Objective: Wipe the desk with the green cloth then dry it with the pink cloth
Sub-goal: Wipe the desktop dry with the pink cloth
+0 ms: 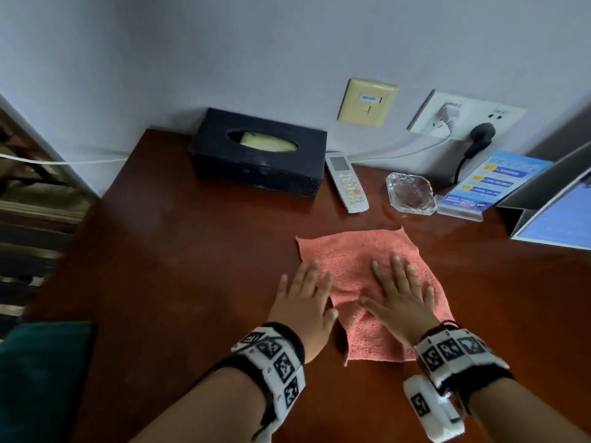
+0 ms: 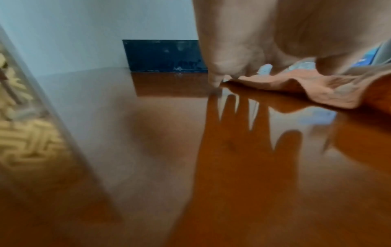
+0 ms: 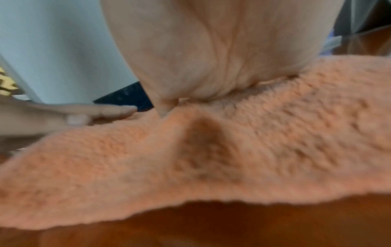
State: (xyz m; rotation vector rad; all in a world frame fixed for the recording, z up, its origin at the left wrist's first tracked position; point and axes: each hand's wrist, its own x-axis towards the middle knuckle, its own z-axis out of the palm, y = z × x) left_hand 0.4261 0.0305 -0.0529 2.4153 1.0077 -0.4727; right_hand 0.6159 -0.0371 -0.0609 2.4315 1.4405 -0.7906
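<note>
The pink cloth (image 1: 355,266) lies spread on the reddish-brown desk (image 1: 192,266), right of centre. My right hand (image 1: 399,292) presses flat on the cloth's middle with its fingers straight and spread. My left hand (image 1: 303,298) lies flat too, its fingers straight, over the cloth's left edge and partly on bare wood. In the left wrist view the left hand (image 2: 243,50) touches the desk beside the pink cloth (image 2: 306,85). The right wrist view has the palm of my right hand (image 3: 211,50) pressing on the rumpled pink cloth (image 3: 169,158). No green cloth is in view.
Along the wall stand a black tissue box (image 1: 259,151), a white remote (image 1: 347,182), a glass ashtray (image 1: 411,193) and a blue leaflet stand (image 1: 489,183). A white stand (image 1: 556,206) sits at the far right. A dark green cushion (image 1: 41,378) lies left of the desk.
</note>
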